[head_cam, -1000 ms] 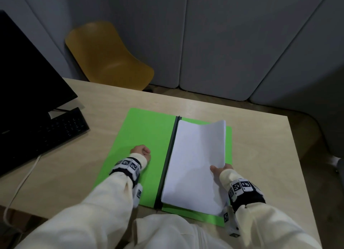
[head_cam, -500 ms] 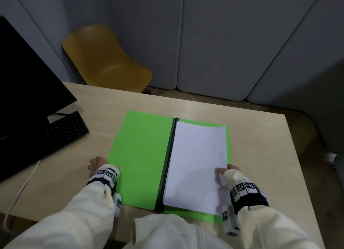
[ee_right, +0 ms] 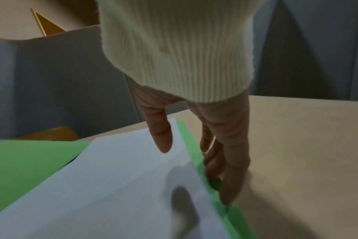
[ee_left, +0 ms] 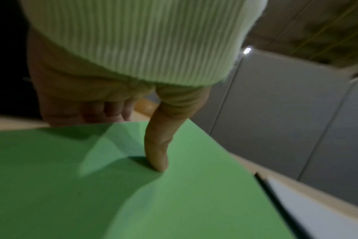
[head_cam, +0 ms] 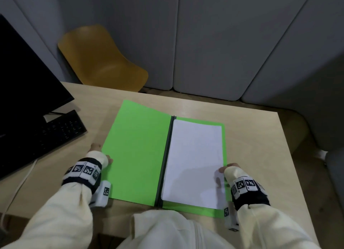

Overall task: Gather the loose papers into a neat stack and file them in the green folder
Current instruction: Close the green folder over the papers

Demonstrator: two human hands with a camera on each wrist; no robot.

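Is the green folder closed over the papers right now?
No, the green folder lies open flat on the desk, with the papers stacked uncovered on its right half.

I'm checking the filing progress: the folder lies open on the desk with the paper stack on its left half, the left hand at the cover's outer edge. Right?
Not quite. The paper stack lies on the right half of the open folder, right of the spine, as the head view shows. The rest holds: the left hand is at the left cover's outer edge.
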